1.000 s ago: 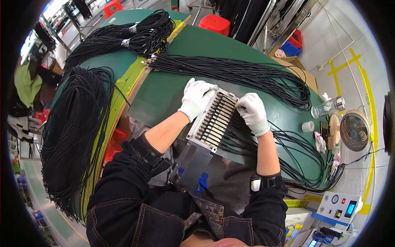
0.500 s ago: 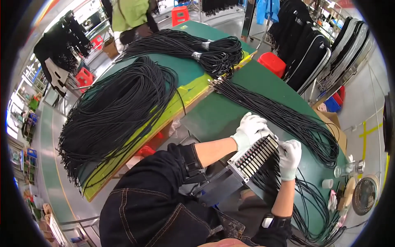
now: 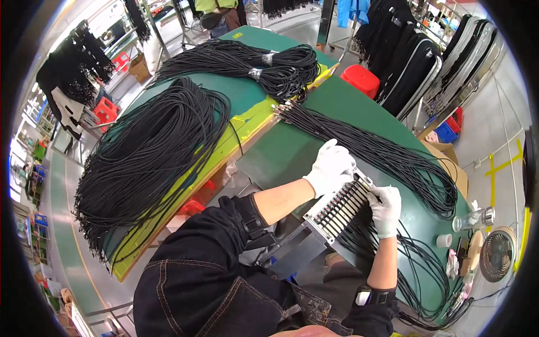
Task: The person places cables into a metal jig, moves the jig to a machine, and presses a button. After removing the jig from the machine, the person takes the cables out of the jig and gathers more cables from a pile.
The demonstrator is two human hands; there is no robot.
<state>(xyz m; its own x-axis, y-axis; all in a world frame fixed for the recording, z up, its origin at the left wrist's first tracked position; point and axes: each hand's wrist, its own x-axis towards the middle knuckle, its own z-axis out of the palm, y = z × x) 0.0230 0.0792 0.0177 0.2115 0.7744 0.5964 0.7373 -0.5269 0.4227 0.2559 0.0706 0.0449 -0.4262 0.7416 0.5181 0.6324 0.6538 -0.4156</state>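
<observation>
A metal slotted fixture with a row of pale strips and small dark and reddish parts slants away in front of me. My left hand, in a white glove, is closed at its far left end, fingertips against the top; what they pinch is hidden. At the far right corner my right hand, gloved too, has thumb and fingers pressed together beside the last slots. Whatever it grips is too small to name. Black cables run out below the fixture's right side, passing under my right hand.
A long bundle of black cables lies on the green table beyond my hands. Larger cable coils cover the yellow-edged table at left. A small fan, a glass jar and a white roll stand at right.
The whole view has shifted slightly. Both hands stay at the fixture's far end, the right fingertips a little closer to the slots. The person in green in the background has moved.
</observation>
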